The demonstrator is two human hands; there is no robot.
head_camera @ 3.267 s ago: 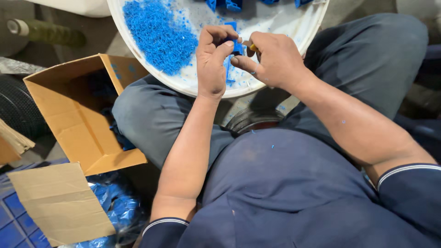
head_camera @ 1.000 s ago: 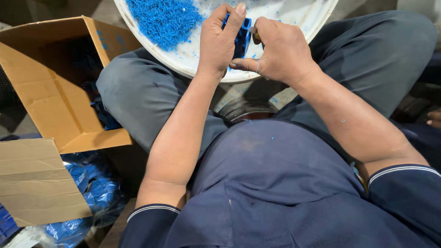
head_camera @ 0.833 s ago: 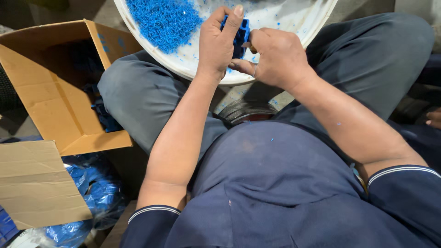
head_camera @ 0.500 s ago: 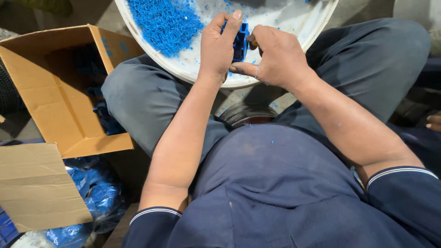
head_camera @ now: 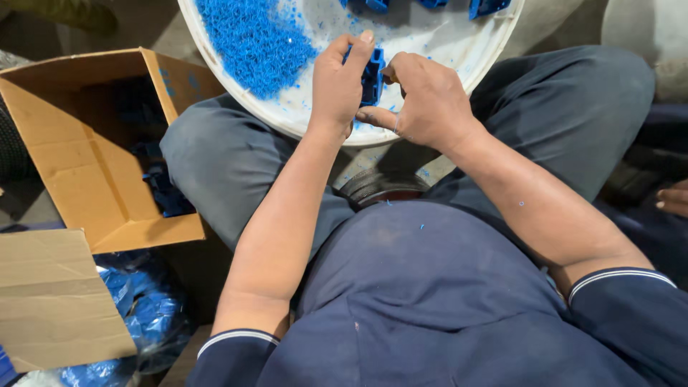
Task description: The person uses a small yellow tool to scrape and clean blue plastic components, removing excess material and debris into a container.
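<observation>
Near left: we see a flat piece of cardboard [head_camera: 54, 297] over a blue plastic bag [head_camera: 140, 315].
Left, a little farther: an open cardboard box [head_camera: 86, 154] stands beside our left knee, with a few dark blue parts [head_camera: 166, 192] lying in it.
Lap: blue shavings [head_camera: 423, 228] are scattered over our clothes.
Left hand [head_camera: 337, 82]: its grip is closed around the left side of a small blue plastic part [head_camera: 372, 72], held just above the near rim of the white basin.
Right hand [head_camera: 426, 100]: its grip is together on something small against the same part; we cannot tell what, as the fingers hide it.
Basin: the round white basin [head_camera: 494, 54] rests on our knees, with a heap of blue shavings [head_camera: 251, 43] at its left.
Far rim: a few more blue parts [head_camera: 484, 7] lie in the basin.
Progress: we judge the trimming well under way, going by the heap and the boxed parts; the held part and those at the far rim remain.
</observation>
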